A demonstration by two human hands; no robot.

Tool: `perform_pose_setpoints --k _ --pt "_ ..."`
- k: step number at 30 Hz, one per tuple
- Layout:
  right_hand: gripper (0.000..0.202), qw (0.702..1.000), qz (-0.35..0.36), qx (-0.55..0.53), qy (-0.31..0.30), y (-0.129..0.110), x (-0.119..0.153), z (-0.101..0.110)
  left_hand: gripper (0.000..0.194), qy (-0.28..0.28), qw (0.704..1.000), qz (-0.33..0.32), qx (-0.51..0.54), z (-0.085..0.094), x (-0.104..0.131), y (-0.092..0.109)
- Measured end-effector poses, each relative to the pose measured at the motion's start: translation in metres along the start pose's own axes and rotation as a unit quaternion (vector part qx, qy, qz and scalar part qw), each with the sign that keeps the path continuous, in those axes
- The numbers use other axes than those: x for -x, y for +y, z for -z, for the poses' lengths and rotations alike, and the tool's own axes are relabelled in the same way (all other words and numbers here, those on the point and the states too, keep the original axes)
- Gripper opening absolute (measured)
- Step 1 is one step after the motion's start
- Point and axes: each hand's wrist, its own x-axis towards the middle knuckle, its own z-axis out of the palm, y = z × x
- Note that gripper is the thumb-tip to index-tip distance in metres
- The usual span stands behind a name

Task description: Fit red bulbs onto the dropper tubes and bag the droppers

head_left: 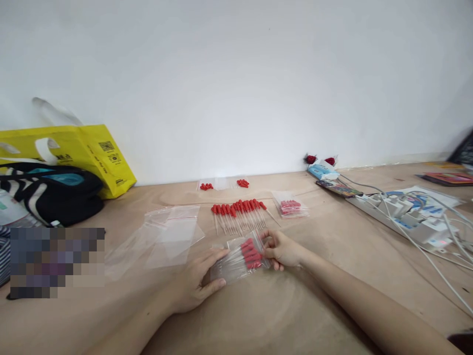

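In front of me a clear zip bag [236, 262] lies on the table, holding several droppers with red bulbs [251, 254] and thin pale stems. My left hand [201, 278] has its left end between the thumb and fingers, which rest along the bag's two edges. At the opposite end, by the red bulbs, the bent fingers of my right hand [277, 250] pinch the bag's edge. Just beyond the bag, a row of loose droppers [240, 209] lies side by side, bulbs pointing away from me. Flat clear zip bags [172, 234] overlap to the left of the row.
A bag with red bulbs [290, 207] lies right of the row. Small red pieces [243, 183] rest near the wall. A power strip [417, 222] with trailing cables occupies the right side. At left stand a yellow bag [111, 167] and a black bag [70, 197].
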Motion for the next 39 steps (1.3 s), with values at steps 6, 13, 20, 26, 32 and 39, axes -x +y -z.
perform_pose_setpoints --k 6,13,20,26,32,39 --pt "0.036 1.000 -0.005 0.016 -0.001 0.000 0.000 -0.004 0.052 0.005 1.000 -0.008 0.004 -0.003 0.001 -0.004" --pt "0.020 0.998 0.040 -0.019 -0.043 0.003 -0.002 -0.002 0.051 0.003 1.000 -0.001 0.008 -0.001 0.001 -0.001" --pt "0.037 0.994 0.079 -0.011 -0.076 0.006 -0.004 0.003 0.050 -0.007 1.000 -0.001 0.007 0.001 0.001 0.001" --pt "0.042 0.983 0.163 -0.088 -0.004 -0.003 0.002 0.039 0.038 0.102 0.994 -0.041 -0.023 0.007 -0.002 -0.008" --pt "0.041 0.917 0.201 -0.113 0.325 0.007 -0.023 0.081 0.040 0.159 0.974 0.035 -0.156 0.020 -0.001 -0.032" --pt "0.028 0.897 0.136 -0.085 0.411 0.020 -0.050 0.080 0.053 0.097 0.940 0.235 -0.229 0.022 0.001 -0.039"
